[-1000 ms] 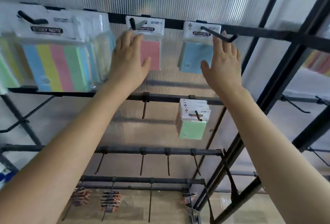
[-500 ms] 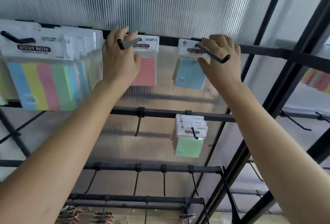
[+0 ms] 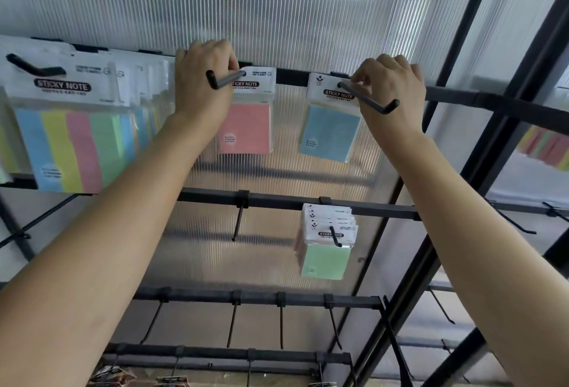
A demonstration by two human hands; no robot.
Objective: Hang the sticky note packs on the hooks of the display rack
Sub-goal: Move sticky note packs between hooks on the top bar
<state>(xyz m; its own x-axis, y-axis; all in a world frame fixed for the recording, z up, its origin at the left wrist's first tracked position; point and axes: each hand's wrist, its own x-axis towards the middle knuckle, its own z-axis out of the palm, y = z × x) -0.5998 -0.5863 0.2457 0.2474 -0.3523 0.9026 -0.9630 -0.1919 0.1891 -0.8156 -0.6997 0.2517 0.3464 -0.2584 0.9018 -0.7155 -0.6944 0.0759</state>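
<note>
sticky note packs (image 3: 70,140) at the top hooks (image 3: 224,81)
left hand (image 3: 206,84) grips the pink pack (image 3: 246,127); right hand (image 3: 391,87) pinches the blue pack (image 3: 331,134)

Leftmost sticky note packs (image 3: 6,146) cut off by the left edge; small print on headers illegible.

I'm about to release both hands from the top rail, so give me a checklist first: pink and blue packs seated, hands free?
1. The pink pack hangs back at the rail: ok.
2. The blue pack hangs back at the rail: ok.
3. Gap between the two packs: ok.
4. The right hand is free: not ok, its fingers pinch the blue pack's header.
5. The left hand is free: cannot tell, its curled fingers hide the contact.
</note>
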